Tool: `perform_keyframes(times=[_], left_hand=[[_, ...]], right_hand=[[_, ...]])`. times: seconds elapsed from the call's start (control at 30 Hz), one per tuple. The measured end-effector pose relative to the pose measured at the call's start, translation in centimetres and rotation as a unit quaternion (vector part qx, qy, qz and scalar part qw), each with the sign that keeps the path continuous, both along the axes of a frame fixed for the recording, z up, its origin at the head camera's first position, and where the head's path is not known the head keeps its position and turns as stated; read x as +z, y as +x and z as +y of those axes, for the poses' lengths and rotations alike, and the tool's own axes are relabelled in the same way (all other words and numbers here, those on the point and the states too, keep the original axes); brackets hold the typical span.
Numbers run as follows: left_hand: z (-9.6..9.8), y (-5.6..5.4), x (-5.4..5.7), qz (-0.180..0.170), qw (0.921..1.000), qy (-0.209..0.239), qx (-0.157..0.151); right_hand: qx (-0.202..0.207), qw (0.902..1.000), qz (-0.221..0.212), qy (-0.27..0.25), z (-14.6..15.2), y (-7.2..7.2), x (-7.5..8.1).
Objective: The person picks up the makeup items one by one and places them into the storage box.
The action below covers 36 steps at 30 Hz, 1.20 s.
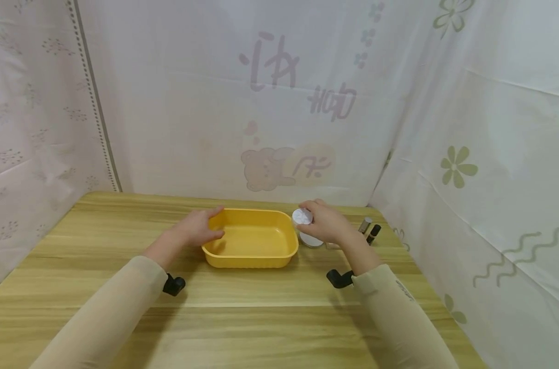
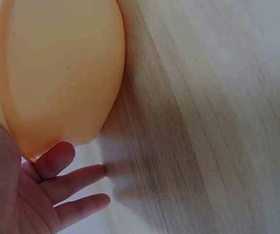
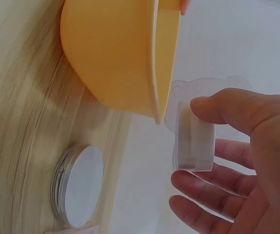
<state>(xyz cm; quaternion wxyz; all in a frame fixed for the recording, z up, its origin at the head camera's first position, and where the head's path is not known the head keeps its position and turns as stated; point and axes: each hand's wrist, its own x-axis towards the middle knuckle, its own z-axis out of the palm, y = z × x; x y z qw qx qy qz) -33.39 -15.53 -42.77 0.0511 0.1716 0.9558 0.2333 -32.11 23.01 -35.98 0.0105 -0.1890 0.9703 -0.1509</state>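
The right hand (image 1: 327, 223) pinches a small white jar (image 3: 196, 139) with the thumb on one side and fingers on the other; the jar is up off the table (image 1: 261, 333), near the right end of the yellow tub (image 1: 249, 262) and not in it; the left hand (image 1: 194, 228) grips the tub's left end, with the rim between thumb and finger; the jar looks light and hard, like plastic, and its smooth side may be slippery; round its side is a good place to hold it, and a soft pinch should do; it might crack if it fell, I think; the tub looks light too, stiff but a little bendy at the wall, and its rim is the best bit to grab; the head view shows a silver tube (image 1: 365, 224) and a dark tube (image 1: 374, 234) past the right hand, which the wrist views do not show; the right wrist view shows the jar's side and all of the round tin (image 3: 84, 187) on the table, partly hidden from above; the left wrist view shows the fingers outside the tub.
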Motion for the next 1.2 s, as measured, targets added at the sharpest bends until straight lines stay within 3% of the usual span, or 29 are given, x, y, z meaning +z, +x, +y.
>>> perform_keyframes(times=[0.4,0.63,1.2], left_hand=[[0.2,0.3,0.5,0.002,1.0,-0.003,-0.005],[0.2,0.2,0.4,-0.009,0.9999,0.005,0.0],[0.2,0.2,0.2,0.001,1.0,0.001,0.0]], right_hand=[[0.027,0.9992,0.004,0.028,-2.7,-0.7,-0.4],[0.038,0.9988,0.001,0.031,-3.8,-0.6,-0.9],[0.052,0.9967,0.025,0.057,-5.2,-0.5,-2.5]])
